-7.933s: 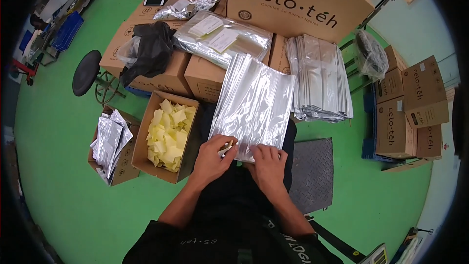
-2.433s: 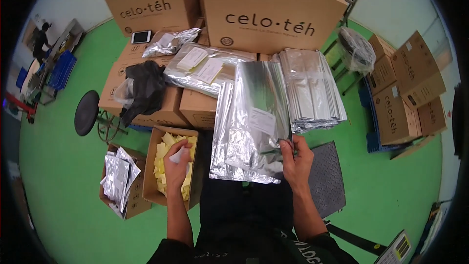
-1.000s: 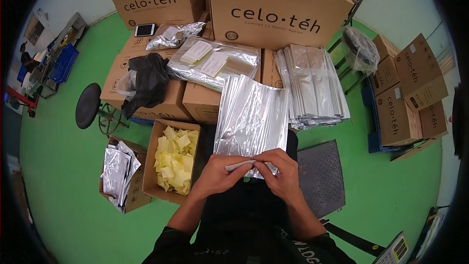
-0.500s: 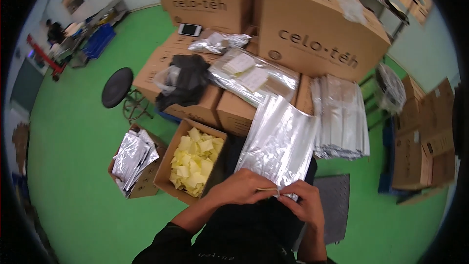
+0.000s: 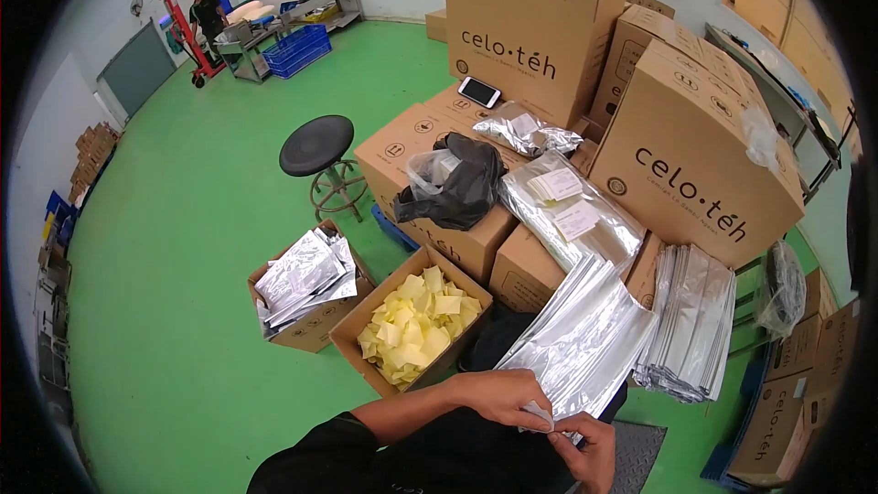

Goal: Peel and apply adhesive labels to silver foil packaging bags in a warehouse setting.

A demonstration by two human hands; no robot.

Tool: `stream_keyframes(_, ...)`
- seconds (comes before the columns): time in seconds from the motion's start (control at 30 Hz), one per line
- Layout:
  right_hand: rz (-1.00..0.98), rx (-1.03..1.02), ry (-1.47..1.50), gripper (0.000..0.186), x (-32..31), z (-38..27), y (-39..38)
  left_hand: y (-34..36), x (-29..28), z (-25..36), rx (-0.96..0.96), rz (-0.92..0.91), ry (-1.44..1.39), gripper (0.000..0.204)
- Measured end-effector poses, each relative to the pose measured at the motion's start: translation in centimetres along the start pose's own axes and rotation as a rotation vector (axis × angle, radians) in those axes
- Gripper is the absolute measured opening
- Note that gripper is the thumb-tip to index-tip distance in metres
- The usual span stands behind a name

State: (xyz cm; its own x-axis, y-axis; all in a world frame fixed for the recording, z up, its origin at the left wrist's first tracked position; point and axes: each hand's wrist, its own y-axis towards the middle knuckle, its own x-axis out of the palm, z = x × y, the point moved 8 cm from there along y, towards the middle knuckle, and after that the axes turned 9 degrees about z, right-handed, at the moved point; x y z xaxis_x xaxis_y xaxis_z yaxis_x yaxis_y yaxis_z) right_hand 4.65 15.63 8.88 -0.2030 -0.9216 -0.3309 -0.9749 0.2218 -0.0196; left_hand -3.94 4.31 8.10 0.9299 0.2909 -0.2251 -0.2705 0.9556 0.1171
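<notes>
A stack of silver foil bags [image 5: 585, 334] lies across my lap, its near edge under my hands. My left hand [image 5: 501, 395] is closed, pinching a small pale piece [image 5: 538, 417] that looks like paper or a label. Close against it, my right hand [image 5: 587, 450] is also closed, thumb and fingertip meeting at the same piece; whether it grips that piece or a bag edge is hidden. To the left stands an open carton [image 5: 343, 340] holding yellow paper pieces [image 5: 416, 325].
More foil bags [image 5: 690, 316] are piled at the right. Ahead, cartons [image 5: 512, 274] bear a flat foil package [image 5: 594, 220], a black plastic bag [image 5: 457, 185] and a phone [image 5: 479, 91]. A smaller carton [image 5: 315, 337] holds foil sheets. Beyond are a round stool [image 5: 317, 144] and a person [image 5: 207, 14].
The view has swung left, so the scene sits further right and lower. Both hands stay together at the bags' near edge; more of the pale piece shows between the fingers.
</notes>
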Motion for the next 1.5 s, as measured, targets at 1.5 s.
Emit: stream_keyframes(1.5, 0.787, 0.116, 1.217, 0.007, -3.3, 8.2, 1.0, -1.4, -1.3, -6.5, -0.16, 1.02, -1.097, 0.008)
